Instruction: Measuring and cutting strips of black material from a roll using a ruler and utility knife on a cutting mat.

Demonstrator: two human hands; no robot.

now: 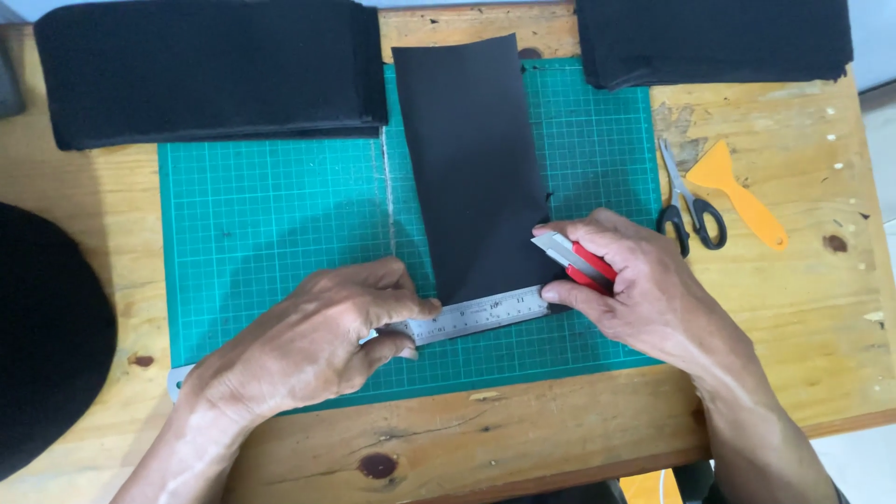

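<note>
Scissors (pixel 691 207) and orange scraper (pixel 739 194) lie right of my green cutting mat (pixel 261 233); black fabric stacks (pixel 210 70) sit along its far edge. Black sheet (pixel 476 168) lies on the mat. My left hand (pixel 313 341) presses flat on the steel ruler (pixel 471 315) across the sheet's near end. My right hand (pixel 635 285) pinches a red utility knife (pixel 579 261) at the ruler's right end.
</note>
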